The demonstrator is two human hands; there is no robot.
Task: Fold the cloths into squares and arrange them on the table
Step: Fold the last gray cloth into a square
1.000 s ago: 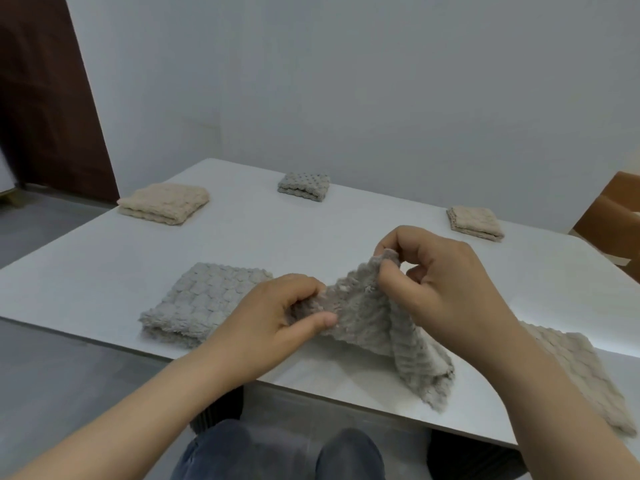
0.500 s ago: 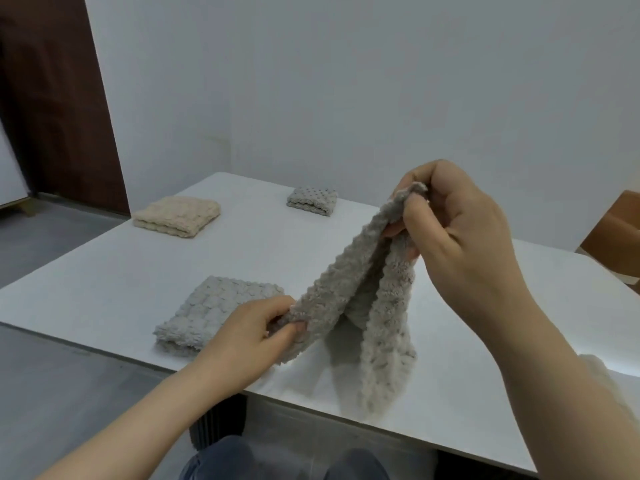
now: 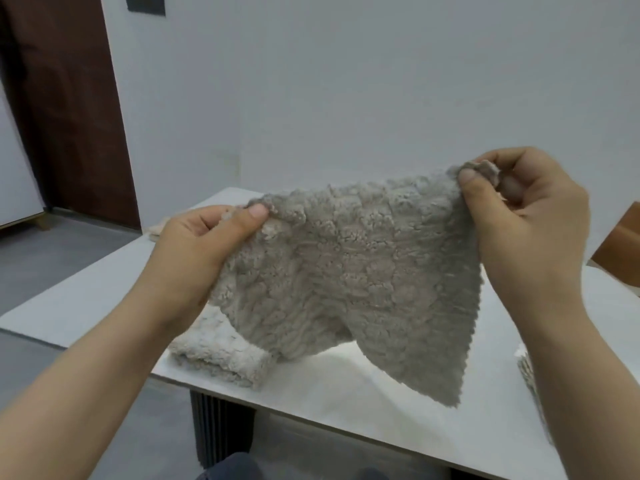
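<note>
Above the white table (image 3: 86, 306), a grey cloth (image 3: 349, 271) hangs spread between both hands. Its pile is thick and nubbly, worked in raised bobbles and ribs; the right-hand edge is pinked in small zigzags, and the lower corner droops to a point. The left hand (image 3: 197, 251) pinches the upper left corner between thumb and curled fingers; the right hand (image 3: 530, 220) pinches the upper right corner likewise, held slightly higher. A folded pale cloth (image 3: 221, 355) of similar fleecy texture lies on the near table edge, partly hidden by the held cloth and left wrist. A sliver of beige cloth (image 3: 156, 232) shows behind the left hand. A dark wooden door (image 3: 62, 105) stands at far left.
</note>
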